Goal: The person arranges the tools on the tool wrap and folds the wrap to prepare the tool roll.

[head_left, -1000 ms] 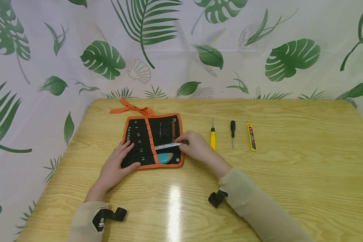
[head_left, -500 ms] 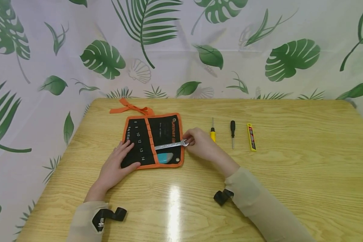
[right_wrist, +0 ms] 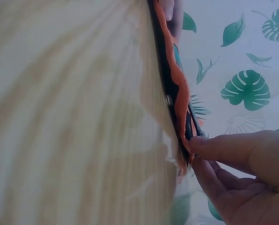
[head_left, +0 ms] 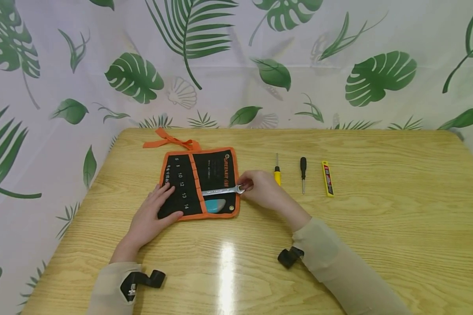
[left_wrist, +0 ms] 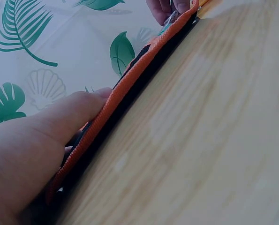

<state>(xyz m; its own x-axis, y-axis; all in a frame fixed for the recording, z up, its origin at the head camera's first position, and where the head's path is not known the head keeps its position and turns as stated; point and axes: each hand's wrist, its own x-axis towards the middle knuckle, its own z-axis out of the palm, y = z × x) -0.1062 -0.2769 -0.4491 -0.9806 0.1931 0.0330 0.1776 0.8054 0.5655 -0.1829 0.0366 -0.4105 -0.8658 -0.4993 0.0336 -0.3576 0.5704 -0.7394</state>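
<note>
A black tool roll (head_left: 213,173) with orange trim and numbered pockets lies spread on the table in the head view. My left hand (head_left: 151,216) rests on its left part, fingers spread, thumb along the near edge. A silver open-end wrench (head_left: 220,191) sits in one pocket, its open end at the roll's right edge. Beside it, a teal tool with a grey tip (head_left: 214,205) pokes out of another pocket. My right hand (head_left: 262,190) pinches the roll's orange right edge by the wrench end; the right wrist view shows thumb (right_wrist: 223,147) and fingers there.
On the wooden table (head_left: 358,253), to the right of the roll, lie a yellow-handled screwdriver (head_left: 277,175), a black screwdriver (head_left: 303,173) and a yellow flat case (head_left: 328,178). Orange ties (head_left: 173,140) trail behind the roll. A leaf-patterned cloth (head_left: 228,65) hangs behind the table.
My right hand has let go of the wrench's shank and shifted right to the roll's edge, uncovering the wrench's open end. The left hand stays in place.
</note>
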